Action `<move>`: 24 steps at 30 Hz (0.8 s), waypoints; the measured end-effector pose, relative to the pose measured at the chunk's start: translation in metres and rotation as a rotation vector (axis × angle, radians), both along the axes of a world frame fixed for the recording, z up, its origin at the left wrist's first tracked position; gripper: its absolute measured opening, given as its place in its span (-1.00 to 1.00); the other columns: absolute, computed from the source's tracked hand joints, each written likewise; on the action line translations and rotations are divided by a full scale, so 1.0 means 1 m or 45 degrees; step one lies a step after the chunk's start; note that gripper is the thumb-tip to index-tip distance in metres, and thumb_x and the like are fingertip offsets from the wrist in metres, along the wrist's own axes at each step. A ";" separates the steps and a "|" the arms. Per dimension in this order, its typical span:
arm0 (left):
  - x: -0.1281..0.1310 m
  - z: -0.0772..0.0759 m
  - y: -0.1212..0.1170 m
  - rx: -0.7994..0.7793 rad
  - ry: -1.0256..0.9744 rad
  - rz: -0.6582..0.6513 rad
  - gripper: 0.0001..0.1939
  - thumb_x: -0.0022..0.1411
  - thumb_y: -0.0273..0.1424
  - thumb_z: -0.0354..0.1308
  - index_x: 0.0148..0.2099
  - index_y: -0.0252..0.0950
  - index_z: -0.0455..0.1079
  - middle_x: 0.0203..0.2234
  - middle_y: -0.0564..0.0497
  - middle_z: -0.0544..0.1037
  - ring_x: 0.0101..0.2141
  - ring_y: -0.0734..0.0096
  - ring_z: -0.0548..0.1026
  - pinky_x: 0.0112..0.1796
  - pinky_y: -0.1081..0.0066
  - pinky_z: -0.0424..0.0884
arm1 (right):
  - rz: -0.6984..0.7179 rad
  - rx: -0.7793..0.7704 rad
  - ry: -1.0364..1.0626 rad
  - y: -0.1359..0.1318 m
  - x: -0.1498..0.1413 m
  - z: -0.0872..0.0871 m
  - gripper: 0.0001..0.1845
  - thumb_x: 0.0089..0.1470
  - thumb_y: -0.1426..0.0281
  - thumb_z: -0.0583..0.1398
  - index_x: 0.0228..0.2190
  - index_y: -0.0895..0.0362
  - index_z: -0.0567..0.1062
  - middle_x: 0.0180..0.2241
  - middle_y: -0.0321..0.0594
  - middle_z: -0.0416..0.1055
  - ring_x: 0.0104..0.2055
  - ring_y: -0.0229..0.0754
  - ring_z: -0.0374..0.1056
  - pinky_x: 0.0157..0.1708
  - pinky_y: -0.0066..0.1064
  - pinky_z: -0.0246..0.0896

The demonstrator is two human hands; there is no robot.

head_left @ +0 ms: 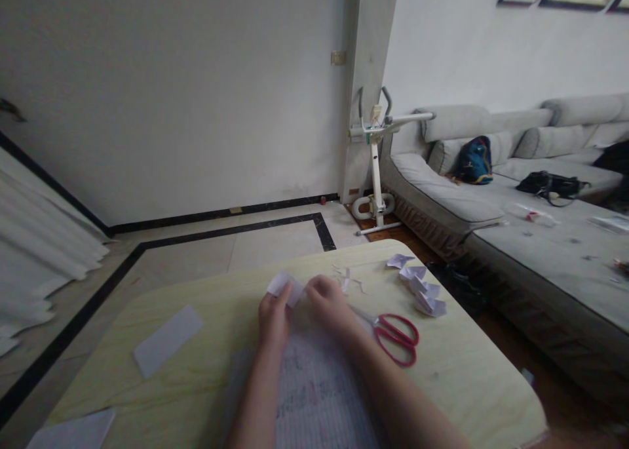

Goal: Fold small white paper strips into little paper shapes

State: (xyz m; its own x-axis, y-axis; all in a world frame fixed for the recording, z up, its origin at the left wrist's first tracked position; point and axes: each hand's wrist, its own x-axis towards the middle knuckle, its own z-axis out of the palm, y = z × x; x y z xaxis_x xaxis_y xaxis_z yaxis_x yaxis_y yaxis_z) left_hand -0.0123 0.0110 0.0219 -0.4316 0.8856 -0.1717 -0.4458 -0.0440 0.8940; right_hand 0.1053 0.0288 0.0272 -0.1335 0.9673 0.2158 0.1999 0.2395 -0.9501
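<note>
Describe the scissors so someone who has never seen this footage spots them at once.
On the pale wooden table, look just right of the person's right hand. The scissors lie there, nearer the wearer than the folded papers. Their red looped handles set them apart from those whitish pieces.

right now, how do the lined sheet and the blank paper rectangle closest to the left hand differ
The lined sheet has ruled lines and writing; the paper rectangle shows no marks. The lined sheet is larger and partly covered; the paper rectangle is smaller and uncovered. Both lie on the table.
</note>
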 end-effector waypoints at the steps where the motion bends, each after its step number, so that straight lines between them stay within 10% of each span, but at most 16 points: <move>1: 0.001 -0.001 0.000 0.029 0.012 -0.050 -0.63 -0.16 -0.29 0.31 -0.29 -0.41 0.45 -0.44 -0.05 0.55 -0.45 0.35 0.50 -0.39 0.39 0.39 | -0.023 -0.005 0.049 0.001 0.000 0.000 -0.89 -0.05 0.44 0.10 -0.56 0.17 0.37 -0.58 -0.33 0.30 -0.50 -0.31 0.20 -0.49 -0.50 0.09; 11: 0.002 0.004 -0.007 -0.069 0.533 -0.196 -0.70 -0.06 -0.24 0.21 -0.36 -0.41 0.46 -0.49 -0.07 0.56 -0.49 0.35 0.48 -0.44 0.43 0.36 | -0.055 -0.081 0.183 0.004 0.000 -0.003 -0.93 -0.12 0.47 0.09 -0.58 0.17 0.35 -0.60 -0.36 0.27 -0.51 -0.31 0.19 -0.51 -0.51 0.09; 24: 0.000 0.009 -0.008 0.018 0.615 -0.101 -0.74 -0.06 -0.20 0.19 -0.52 -0.32 0.38 -0.66 0.05 0.43 -0.58 0.43 0.38 -0.53 0.49 0.28 | 0.022 -0.082 0.188 0.003 0.002 0.000 -0.95 -0.13 0.48 0.08 -0.56 0.16 0.34 -0.55 -0.35 0.27 -0.45 -0.29 0.19 -0.43 -0.50 0.09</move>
State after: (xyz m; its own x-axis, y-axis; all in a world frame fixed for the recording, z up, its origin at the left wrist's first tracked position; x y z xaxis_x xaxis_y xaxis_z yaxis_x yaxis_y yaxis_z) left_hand -0.0125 0.0033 0.0307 -0.3898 0.9199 0.0438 0.0170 -0.0403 0.9990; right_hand 0.1072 0.0317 0.0270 -0.1220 0.9775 0.1721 0.0530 0.1796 -0.9823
